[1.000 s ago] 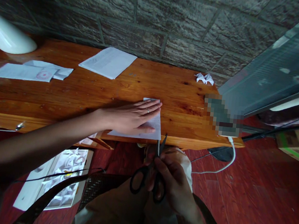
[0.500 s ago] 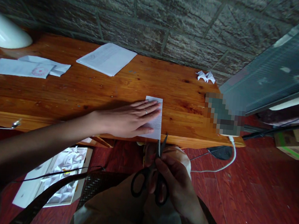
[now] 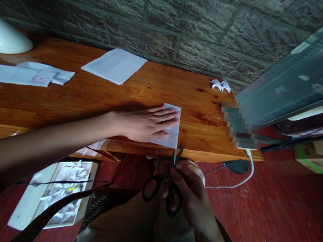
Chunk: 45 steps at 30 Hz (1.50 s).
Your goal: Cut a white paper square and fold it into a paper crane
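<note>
My left hand [image 3: 152, 124] lies flat with its fingers stretched out on a small printed sheet of paper [image 3: 173, 134], pressing it against the wooden table near the front edge. Part of the sheet is hidden under the palm. My right hand [image 3: 188, 185] grips a pair of black-handled scissors [image 3: 174, 201] just below the table edge. The blades are parted and point away from me, their tips beside the sheet's lower right corner. Whether a blade touches the paper I cannot tell.
Farther back on the table [image 3: 116, 108] lie a paper stack [image 3: 115, 65], stamped folded sheets [image 3: 19, 74] and folded paper shapes [image 3: 221, 85]. A blurred-out device [image 3: 240, 125] with a white cable [image 3: 251, 171] sits right. A box of folded papers [image 3: 65, 195] rests on the floor.
My left hand and the sheet have shifted slightly right and away from me. The scissors stay in my right hand with parted blades, almost in the same place.
</note>
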Each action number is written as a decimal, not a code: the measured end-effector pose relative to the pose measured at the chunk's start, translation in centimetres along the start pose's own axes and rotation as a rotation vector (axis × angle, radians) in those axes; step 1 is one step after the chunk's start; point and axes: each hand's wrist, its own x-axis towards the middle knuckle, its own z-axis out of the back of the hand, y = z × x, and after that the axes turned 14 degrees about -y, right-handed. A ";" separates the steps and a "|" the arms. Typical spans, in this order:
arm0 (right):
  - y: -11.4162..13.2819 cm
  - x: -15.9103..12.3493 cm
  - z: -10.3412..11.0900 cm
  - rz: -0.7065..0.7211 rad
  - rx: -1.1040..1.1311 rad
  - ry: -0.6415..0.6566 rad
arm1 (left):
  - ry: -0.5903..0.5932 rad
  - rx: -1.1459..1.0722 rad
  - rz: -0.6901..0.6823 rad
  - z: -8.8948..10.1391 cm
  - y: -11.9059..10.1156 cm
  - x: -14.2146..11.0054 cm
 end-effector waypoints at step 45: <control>-0.7 -0.9 0.6 0.045 -0.072 -0.017 | 0.000 0.012 0.004 0.0 -0.3 -0.1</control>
